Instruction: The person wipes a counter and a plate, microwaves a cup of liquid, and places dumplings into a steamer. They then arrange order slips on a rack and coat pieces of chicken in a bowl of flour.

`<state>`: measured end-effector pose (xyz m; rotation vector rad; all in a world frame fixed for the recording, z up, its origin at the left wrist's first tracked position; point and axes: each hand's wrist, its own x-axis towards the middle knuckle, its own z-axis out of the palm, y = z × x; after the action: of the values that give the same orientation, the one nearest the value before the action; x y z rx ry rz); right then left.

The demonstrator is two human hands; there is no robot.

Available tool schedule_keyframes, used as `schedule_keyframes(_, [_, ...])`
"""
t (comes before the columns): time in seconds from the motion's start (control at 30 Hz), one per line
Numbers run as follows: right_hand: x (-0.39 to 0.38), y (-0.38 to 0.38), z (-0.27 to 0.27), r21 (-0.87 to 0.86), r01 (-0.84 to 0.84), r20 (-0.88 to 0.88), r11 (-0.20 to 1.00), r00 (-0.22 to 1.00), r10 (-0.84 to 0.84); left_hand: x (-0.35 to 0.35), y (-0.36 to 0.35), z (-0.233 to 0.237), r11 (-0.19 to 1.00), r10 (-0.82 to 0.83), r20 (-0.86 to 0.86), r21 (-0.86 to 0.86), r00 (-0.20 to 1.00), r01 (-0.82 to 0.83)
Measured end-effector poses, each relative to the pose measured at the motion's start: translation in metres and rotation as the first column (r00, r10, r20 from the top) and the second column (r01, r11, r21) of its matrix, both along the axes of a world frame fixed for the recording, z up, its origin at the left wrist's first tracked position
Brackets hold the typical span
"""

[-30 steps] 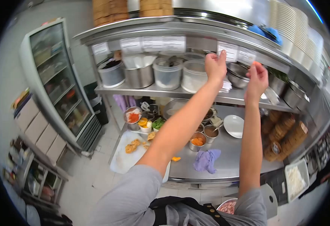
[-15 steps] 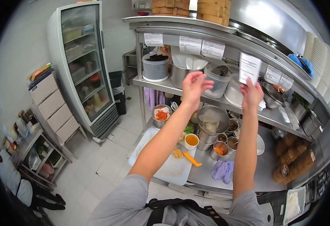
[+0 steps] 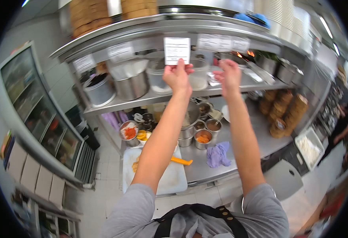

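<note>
Order ticket (image 3: 176, 50) is held up at the top shelf rail (image 3: 146, 31), pinched at its lower edge by left hand (image 3: 177, 75) fingers. Right hand (image 3: 228, 74) is kept loosely open and empty just beside it. Other tickets (image 3: 217, 42) are already hung there; this one is judged not yet fixed

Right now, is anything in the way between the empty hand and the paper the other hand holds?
Nothing visible is. The left hand pinches the paper slip by its bottom edge, up by the shelf rail. The right hand is beside it, open, with only air between.
</note>
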<state>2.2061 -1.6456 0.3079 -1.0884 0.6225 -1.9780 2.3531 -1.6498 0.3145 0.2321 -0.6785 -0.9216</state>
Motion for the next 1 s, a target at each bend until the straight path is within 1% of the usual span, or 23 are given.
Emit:
schedule_keyframes(0.03, [0.004,0.012,-0.020,-0.053,0.020,0.009,0.998,1.000,-0.019,-0.010,-0.005,0.000,1.000,0.000,-0.020,0.028,1.000,0.001])
schedule_keyframes(0.07, [0.007,0.029,-0.038,-0.048,-0.023,0.029,0.999,0.999,0.025,-0.015,-0.015,-0.001,1.000,-0.002,-0.030,-0.005,1.000,0.002])
schedule_keyframes(0.1, [0.004,0.039,-0.060,-0.037,-0.077,-0.001,0.996,0.997,0.077,-0.021,-0.021,0.001,0.996,0.073,0.011,-0.060,0.997,-0.072])
schedule_keyframes(0.13, [0.004,0.064,-0.077,0.022,-0.079,0.012,0.997,0.997,0.079,-0.024,-0.024,0.006,0.993,0.056,0.055,-0.107,0.997,-0.050])
schedule_keyframes(0.17, [-0.005,0.074,-0.100,0.071,-0.100,-0.029,0.992,0.994,0.102,-0.024,-0.032,0.013,0.998,0.022,0.027,-0.065,0.999,-0.020])
schedule_keyframes(0.23, [-0.034,0.083,-0.148,0.182,0.005,-0.143,0.983,0.990,0.021,-0.023,-0.039,0.029,0.993,0.061,0.030,-0.101,0.998,-0.058])
schedule_keyframes(0.3, [-0.090,0.085,-0.187,0.300,0.083,-0.147,0.950,0.988,-0.040,-0.012,-0.052,0.030,0.991,-0.018,0.055,-0.128,0.998,0.024])
schedule_keyframes(0.37, [-0.163,0.090,-0.210,0.416,0.285,-0.252,0.864,0.949,-0.191,0.000,-0.046,0.020,0.976,-0.166,0.190,-0.109,0.968,0.188])
schedule_keyframes(0.43, [-0.253,0.082,-0.250,0.498,0.393,-0.288,0.773,0.916,-0.280,-0.013,-0.002,0.004,0.985,-0.153,0.224,-0.039,0.963,0.166])
schedule_keyframes(0.5, [-0.343,0.076,-0.272,0.534,0.571,-0.366,0.623,0.821,-0.439,-0.024,0.018,-0.034,0.999,0.022,0.339,-0.039,0.941,-0.010])
schedule_keyframes(0.57, [-0.436,0.057,-0.279,0.360,0.785,-0.472,0.505,0.620,-0.627,-0.048,0.039,-0.088,0.978,-0.059,0.478,-0.149,0.876,0.147])
schedule_keyframes(0.6, [-0.489,0.046,-0.270,0.159,0.916,-0.655,0.367,0.376,-0.656,-0.068,0.049,-0.112,0.977,-0.051,0.638,-0.129,0.768,0.172])
schedule_keyframes(0.63, [-0.530,0.034,-0.260,-0.068,0.969,-0.763,0.236,0.102,-0.638,-0.087,0.055,-0.142,0.998,-0.014,0.802,-0.023,0.598,0.055])
schedule_keyframes(0.67, [-0.553,0.027,-0.239,-0.171,0.982,-0.776,0.082,-0.083,-0.626,-0.108,0.058,-0.168,0.976,-0.211,0.851,0.157,0.481,0.151])
schedule_keyframes(0.7, [-0.576,0.016,-0.218,-0.204,0.978,-0.765,0.041,-0.133,-0.630,-0.119,0.053,-0.205,0.861,-0.507,0.761,0.433,0.404,0.265])
schedule_keyframes(0.73, [-0.611,0.001,-0.208,-0.359,0.933,-0.732,-0.009,-0.288,-0.617,-0.116,0.046,-0.248,0.881,-0.449,0.894,0.440,0.012,0.174])
schedule_keyframes(0.77, [-0.645,-0.003,-0.197,-0.293,0.956,-0.873,0.030,-0.254,-0.416,-0.125,0.051,-0.266,0.839,-0.440,0.855,0.500,-0.275,0.215])
schedule_keyframes(0.8, [-0.664,-0.011,-0.188,-0.406,0.905,-0.862,-0.126,-0.425,-0.276,-0.138,0.063,-0.256,0.737,-0.493,0.674,0.659,-0.549,0.147])
schedule_keyframes(0.83, [-0.616,-0.004,-0.139,-0.285,0.958,-0.905,0.022,-0.261,-0.335,-0.143,0.067,-0.262,0.726,-0.472,0.676,0.662,-0.566,0.186])
schedule_keyframes(0.87, [-0.632,-0.013,-0.135,-0.288,0.943,-0.905,0.168,-0.211,-0.369,-0.141,0.067,-0.272,0.727,-0.458,0.686,0.655,-0.565,0.206])
schedule_keyframes(0.9, [-0.650,-0.027,-0.144,-0.307,0.915,-0.900,0.261,-0.191,-0.391,-0.142,0.069,-0.278,0.780,-0.469,0.734,0.605,-0.492,0.159])
schedule_keyframes(0.93, [-0.671,-0.034,-0.152,-0.320,0.901,-0.896,0.294,-0.187,-0.404,-0.141,0.070,-0.278,0.819,-0.461,0.768,0.561,-0.445,0.122])
schedule_keyframes(1.0, [-0.669,-0.037,-0.144,-0.319,0.910,-0.897,0.265,-0.200,-0.393,-0.135,0.068,-0.263,0.892,-0.416,0.821,0.452,-0.390,0.001])
